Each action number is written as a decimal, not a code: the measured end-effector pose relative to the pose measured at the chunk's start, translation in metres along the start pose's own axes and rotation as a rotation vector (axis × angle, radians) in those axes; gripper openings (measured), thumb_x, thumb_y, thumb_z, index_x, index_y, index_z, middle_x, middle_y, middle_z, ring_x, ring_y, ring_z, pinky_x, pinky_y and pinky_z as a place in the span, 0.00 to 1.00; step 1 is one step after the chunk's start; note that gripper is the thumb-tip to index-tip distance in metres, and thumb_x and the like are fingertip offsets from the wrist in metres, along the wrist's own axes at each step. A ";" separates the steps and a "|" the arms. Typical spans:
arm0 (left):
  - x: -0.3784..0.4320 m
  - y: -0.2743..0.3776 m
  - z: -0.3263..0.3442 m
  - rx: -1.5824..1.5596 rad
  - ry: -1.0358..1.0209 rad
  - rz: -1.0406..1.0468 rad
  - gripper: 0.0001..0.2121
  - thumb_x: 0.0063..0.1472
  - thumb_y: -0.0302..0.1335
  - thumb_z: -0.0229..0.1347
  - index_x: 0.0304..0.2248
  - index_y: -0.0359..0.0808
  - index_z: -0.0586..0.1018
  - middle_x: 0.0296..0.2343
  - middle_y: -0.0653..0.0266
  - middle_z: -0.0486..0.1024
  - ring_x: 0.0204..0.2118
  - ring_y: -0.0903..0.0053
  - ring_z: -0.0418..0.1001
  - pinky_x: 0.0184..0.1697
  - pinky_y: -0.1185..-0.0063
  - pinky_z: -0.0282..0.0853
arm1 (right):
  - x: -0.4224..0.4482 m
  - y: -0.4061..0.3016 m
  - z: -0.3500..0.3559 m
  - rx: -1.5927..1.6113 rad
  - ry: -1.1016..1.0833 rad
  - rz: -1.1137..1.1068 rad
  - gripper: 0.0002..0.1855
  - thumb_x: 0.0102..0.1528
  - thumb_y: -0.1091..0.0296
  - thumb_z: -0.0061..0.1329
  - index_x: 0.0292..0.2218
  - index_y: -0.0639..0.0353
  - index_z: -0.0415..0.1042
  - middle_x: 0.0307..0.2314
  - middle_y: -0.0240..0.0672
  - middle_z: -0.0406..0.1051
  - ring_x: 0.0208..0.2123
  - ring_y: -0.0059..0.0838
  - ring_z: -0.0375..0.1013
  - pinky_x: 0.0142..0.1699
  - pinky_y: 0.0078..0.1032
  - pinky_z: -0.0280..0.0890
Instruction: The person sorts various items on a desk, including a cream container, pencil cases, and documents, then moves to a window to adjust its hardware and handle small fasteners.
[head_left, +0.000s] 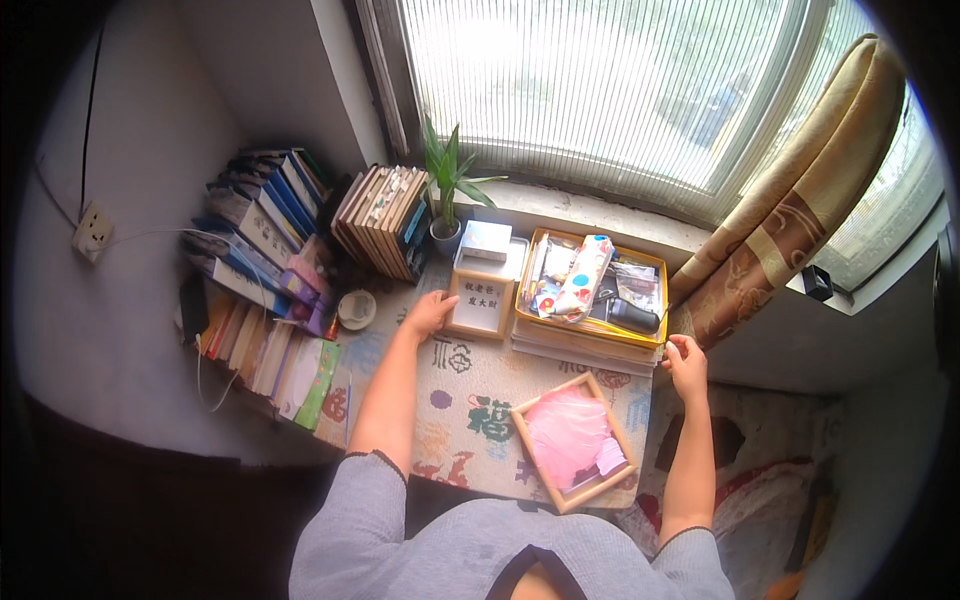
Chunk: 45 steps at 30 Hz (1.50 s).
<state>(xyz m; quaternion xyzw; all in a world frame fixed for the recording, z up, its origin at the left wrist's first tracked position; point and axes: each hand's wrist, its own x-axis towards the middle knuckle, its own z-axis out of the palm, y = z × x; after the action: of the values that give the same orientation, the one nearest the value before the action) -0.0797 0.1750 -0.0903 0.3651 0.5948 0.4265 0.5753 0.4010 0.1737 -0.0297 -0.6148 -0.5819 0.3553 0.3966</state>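
My left hand (430, 313) grips the left edge of a small wood-framed picture (480, 306) bearing writing, near the back of the desk. Just behind that frame, a small white and blue box (486, 240) rests on a pale surface. My right hand (685, 363) is raised by the front right corner of a yellow-rimmed tray (592, 334), fingers curled; whether it touches the tray cannot be told. The tray holds a dotted pouch (586, 279), a dark cylindrical item (634, 316) and other small things. Nearer my body, a tilted wooden frame (574, 442) has crumpled pink material in it.
Stacked papers (581, 352) lie under the tray. Left stand file binders (262, 225), a row of books (259, 352), a purple holder (306, 289) and a round white dish (357, 309). Upright notebooks (382, 217) and a potted plant (446, 229) stand by the window; a curtain (795, 217) hangs right.
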 end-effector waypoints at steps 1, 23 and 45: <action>0.000 -0.001 0.000 0.000 -0.009 0.002 0.16 0.55 0.33 0.52 0.40 0.32 0.70 0.26 0.71 0.70 0.18 0.90 0.60 0.15 0.89 0.50 | -0.006 0.001 -0.001 -0.003 0.009 0.001 0.10 0.51 0.71 0.44 0.36 0.65 0.67 0.24 0.33 0.70 0.22 0.18 0.68 0.26 0.17 0.65; 0.045 -0.024 0.017 0.437 0.389 0.743 0.15 0.57 0.27 0.45 0.44 0.29 0.63 0.39 0.52 0.64 0.42 0.62 0.63 0.46 0.75 0.58 | -0.060 0.015 0.013 0.105 -0.012 0.226 0.10 0.53 0.69 0.43 0.37 0.64 0.67 0.23 0.32 0.69 0.20 0.16 0.67 0.24 0.13 0.61; -0.039 -0.043 0.007 -1.010 0.272 -0.041 0.08 0.55 0.31 0.49 0.28 0.34 0.68 0.23 0.65 0.65 0.17 0.86 0.54 0.18 0.84 0.52 | -0.121 -0.008 0.003 0.058 -0.058 0.184 0.10 0.51 0.70 0.45 0.35 0.65 0.68 0.24 0.32 0.70 0.24 0.16 0.68 0.30 0.16 0.65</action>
<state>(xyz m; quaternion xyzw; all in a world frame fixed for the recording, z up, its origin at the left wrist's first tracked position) -0.0672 0.1240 -0.1153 -0.0285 0.3913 0.6925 0.6055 0.3864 0.0537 -0.0268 -0.6432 -0.5237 0.4247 0.3629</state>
